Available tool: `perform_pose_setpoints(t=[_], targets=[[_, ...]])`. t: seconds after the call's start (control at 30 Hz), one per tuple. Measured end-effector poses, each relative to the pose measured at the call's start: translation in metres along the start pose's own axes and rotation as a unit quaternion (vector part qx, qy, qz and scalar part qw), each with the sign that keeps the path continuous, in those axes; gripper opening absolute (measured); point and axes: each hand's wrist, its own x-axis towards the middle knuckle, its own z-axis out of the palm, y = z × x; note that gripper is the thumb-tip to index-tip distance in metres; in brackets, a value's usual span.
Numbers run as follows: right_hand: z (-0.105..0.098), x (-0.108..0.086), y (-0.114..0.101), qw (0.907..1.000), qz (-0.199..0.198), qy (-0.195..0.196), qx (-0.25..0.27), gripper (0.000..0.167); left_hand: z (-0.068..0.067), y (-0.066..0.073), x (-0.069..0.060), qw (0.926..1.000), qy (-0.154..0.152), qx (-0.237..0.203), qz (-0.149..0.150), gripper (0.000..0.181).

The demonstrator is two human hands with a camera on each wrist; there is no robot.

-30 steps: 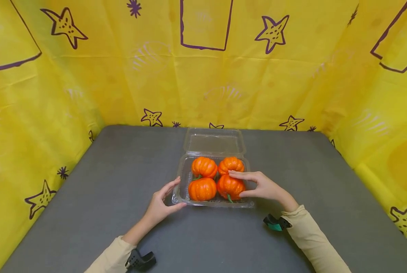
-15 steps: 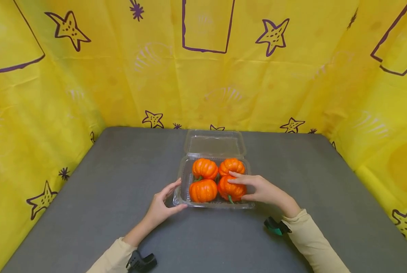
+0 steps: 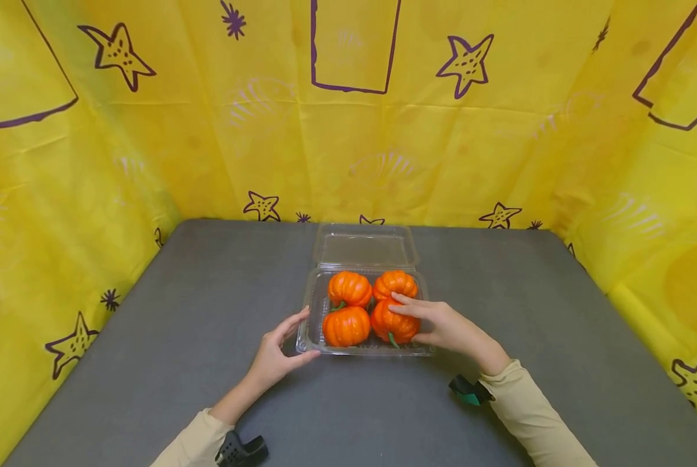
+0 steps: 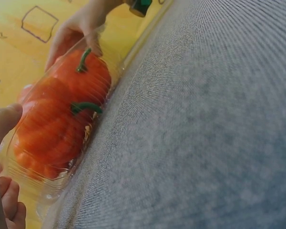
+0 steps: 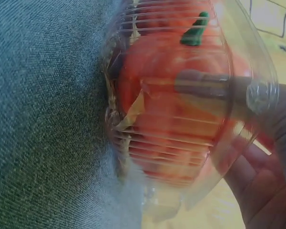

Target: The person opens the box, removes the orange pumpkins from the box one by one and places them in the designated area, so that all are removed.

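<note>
Head: I log the right hand (image 3: pixel 455 329) gripping the near-right pumpkin (image 3: pixel 391 326) in the clear box (image 3: pixel 357 351) on the worktop (image 3: pixel 500 285); three other pumpkins (image 3: pixel 346 326) share it, lid (image 3: pixel 366 248) laid back behind. Left hand (image 3: pixel 274 352) loosely spread, at the box's left edge. Left wrist: box wall (image 4: pixel 57 183) stands before the pumpkins. Right wrist: thumb (image 5: pixel 202 83) visible through plastic.

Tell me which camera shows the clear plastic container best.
The head view, because it takes in nearly the whole clear plastic container from above, open lid included. The left wrist view shows its near side at a slant; the right wrist view only part of it, very close up.
</note>
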Motion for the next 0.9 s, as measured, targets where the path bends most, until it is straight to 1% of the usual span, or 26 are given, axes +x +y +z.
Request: perform_pose_setpoints(t=[0.23, 0.37, 0.47, 0.63, 0.7, 0.8, 0.9], targets=[[-0.005, -0.002, -0.001, 0.9995, 0.014, 0.020, 0.020, 0.070, -0.002, -0.004, -0.001, 0.9998, 0.009, -0.016, 0.004, 0.063], [-0.009, -0.004, 0.000, 0.9989, 0.026, 0.034, 0.020, 0.071, -0.002, -0.006, -0.001, 0.9998, 0.003, -0.019, 0.008, 0.064], [-0.011, -0.006, 0.001, 0.9979, 0.030, 0.052, 0.024, 0.071, -0.002, -0.007, -0.002, 0.9998, -0.001, -0.019, 0.010, 0.064], [-0.013, -0.003, -0.001, 0.9926, 0.018, 0.093, 0.075, 0.071, -0.003, -0.006, -0.001, 0.9997, -0.004, -0.022, 0.002, 0.063], [-0.016, 0.000, -0.008, 0.9886, 0.010, 0.107, 0.105, 0.070, -0.003, -0.006, -0.001, 0.9997, -0.004, -0.022, 0.004, 0.063], [-0.020, 0.004, -0.017, 0.9829, 0.020, 0.122, 0.136, 0.069, -0.003, -0.006, 0.000, 0.9996, -0.003, -0.025, 0.010, 0.062], [-0.021, 0.004, -0.021, 0.9774, 0.042, 0.128, 0.163, 0.067, -0.003, -0.006, -0.001, 0.9996, -0.005, -0.027, 0.009, 0.062]])
